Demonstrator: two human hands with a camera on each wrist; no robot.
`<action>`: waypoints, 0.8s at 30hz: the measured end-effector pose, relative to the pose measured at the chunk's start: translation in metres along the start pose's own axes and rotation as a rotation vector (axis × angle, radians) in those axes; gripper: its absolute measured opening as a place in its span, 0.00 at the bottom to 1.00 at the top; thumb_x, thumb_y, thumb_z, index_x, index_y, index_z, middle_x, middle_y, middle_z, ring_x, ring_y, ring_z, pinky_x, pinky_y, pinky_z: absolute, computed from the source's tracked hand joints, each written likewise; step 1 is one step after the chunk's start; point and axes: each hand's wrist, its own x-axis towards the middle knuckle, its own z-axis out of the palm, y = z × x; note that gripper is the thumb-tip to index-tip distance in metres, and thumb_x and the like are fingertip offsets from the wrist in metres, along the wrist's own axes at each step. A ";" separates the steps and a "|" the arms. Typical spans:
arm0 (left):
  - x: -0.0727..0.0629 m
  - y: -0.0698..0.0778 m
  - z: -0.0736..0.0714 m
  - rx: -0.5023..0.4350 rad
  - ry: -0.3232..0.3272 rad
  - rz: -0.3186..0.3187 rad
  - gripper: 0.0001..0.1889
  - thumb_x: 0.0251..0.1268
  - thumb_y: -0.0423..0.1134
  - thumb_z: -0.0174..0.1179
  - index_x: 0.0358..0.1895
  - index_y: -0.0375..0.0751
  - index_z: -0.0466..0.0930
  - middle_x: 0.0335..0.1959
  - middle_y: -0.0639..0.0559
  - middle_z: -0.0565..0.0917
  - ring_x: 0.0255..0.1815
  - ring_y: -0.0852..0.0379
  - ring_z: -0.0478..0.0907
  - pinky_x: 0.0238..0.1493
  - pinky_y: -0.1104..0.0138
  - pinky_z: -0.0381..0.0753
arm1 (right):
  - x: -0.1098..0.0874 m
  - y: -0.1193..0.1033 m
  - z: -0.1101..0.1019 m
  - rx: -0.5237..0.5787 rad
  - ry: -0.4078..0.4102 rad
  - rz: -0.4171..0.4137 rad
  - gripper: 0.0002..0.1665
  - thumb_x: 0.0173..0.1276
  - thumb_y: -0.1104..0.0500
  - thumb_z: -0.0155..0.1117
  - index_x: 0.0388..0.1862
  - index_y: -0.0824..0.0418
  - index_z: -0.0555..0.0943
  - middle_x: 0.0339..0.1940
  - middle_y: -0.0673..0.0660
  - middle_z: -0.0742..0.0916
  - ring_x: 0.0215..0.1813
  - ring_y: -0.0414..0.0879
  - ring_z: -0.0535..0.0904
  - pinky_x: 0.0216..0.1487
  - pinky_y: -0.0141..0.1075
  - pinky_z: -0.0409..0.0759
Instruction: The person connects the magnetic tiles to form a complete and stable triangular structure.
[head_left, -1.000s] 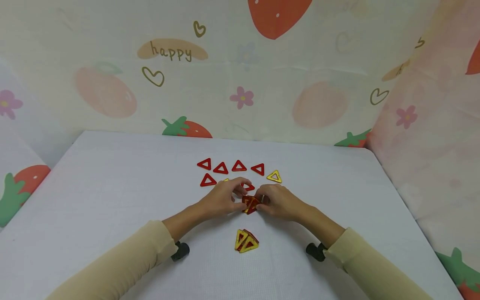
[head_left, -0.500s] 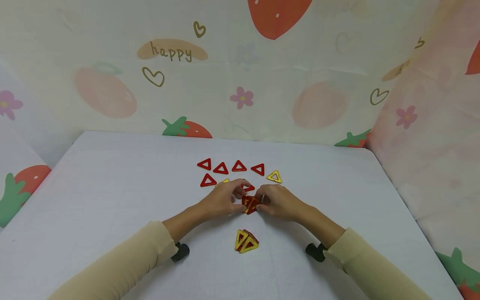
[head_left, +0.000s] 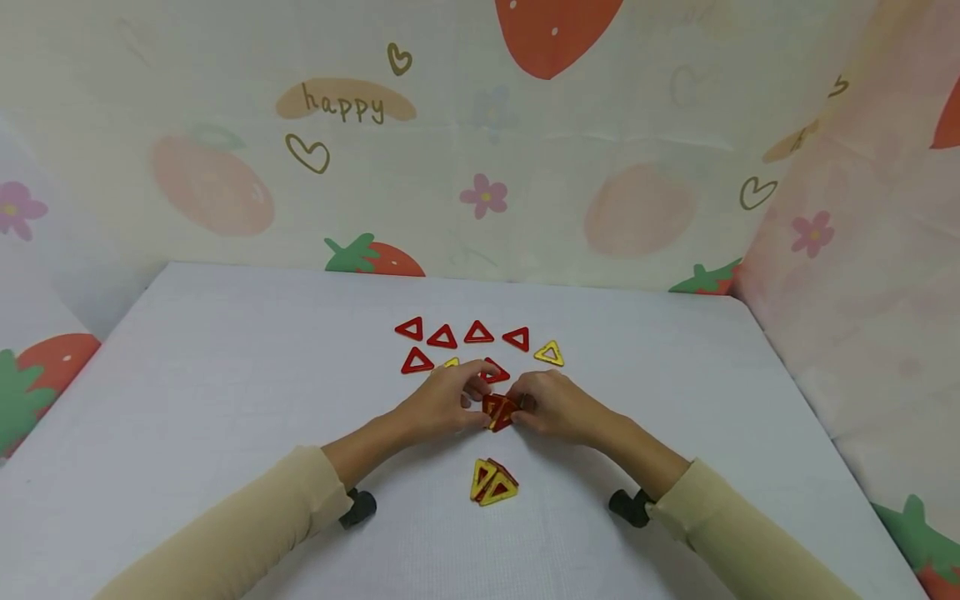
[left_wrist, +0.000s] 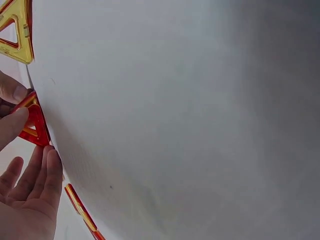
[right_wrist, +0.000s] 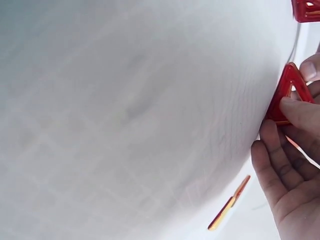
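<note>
Between both hands, on the white table, stands a small pyramid of red and yellow triangular magnetic tiles (head_left: pixel 501 412). My left hand (head_left: pixel 441 402) holds its left side, thumb in front; in the left wrist view the thumb (left_wrist: pixel 16 122) lies on a red face and the fingertips touch the lower corner. My right hand (head_left: pixel 564 406) pinches the right side, its thumb (right_wrist: pixel 299 111) against a red tile in the right wrist view. Nearer the person sits a second pyramid (head_left: pixel 493 482) with yellow faces in front. A red triangular tile (head_left: pixel 493 371) lies just beyond the fingers.
Several red triangular tiles (head_left: pixel 477 332) lie flat in a loose row farther back. One yellow tile (head_left: pixel 550 353) is at their right end; another yellow tile (head_left: pixel 451 362) is partly hidden by the left hand. A printed cloth backdrop (head_left: pixel 555 142) stands behind the table.
Both hands have shifted very slightly toward the person, together with the pyramid they hold. The loose tiles and the second pyramid stay where they were.
</note>
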 end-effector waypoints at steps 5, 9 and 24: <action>-0.003 -0.001 -0.001 -0.002 -0.004 0.013 0.30 0.55 0.32 0.73 0.63 0.38 0.74 0.44 0.49 0.85 0.47 0.53 0.82 0.49 0.64 0.83 | -0.001 -0.003 0.000 0.002 -0.020 -0.007 0.14 0.64 0.64 0.71 0.49 0.66 0.85 0.40 0.53 0.88 0.40 0.42 0.80 0.45 0.31 0.81; -0.005 0.000 -0.002 0.003 -0.009 0.017 0.30 0.56 0.32 0.73 0.63 0.38 0.74 0.44 0.49 0.85 0.46 0.53 0.82 0.48 0.65 0.83 | -0.001 -0.004 -0.001 0.013 -0.040 -0.013 0.16 0.64 0.64 0.71 0.50 0.66 0.85 0.41 0.53 0.88 0.41 0.42 0.80 0.47 0.32 0.81; -0.012 -0.002 -0.005 0.003 -0.033 0.055 0.30 0.55 0.34 0.74 0.63 0.39 0.74 0.44 0.50 0.85 0.45 0.54 0.81 0.48 0.64 0.83 | -0.002 -0.007 0.003 0.023 -0.040 -0.046 0.16 0.64 0.64 0.71 0.51 0.66 0.85 0.42 0.54 0.88 0.41 0.42 0.81 0.46 0.32 0.82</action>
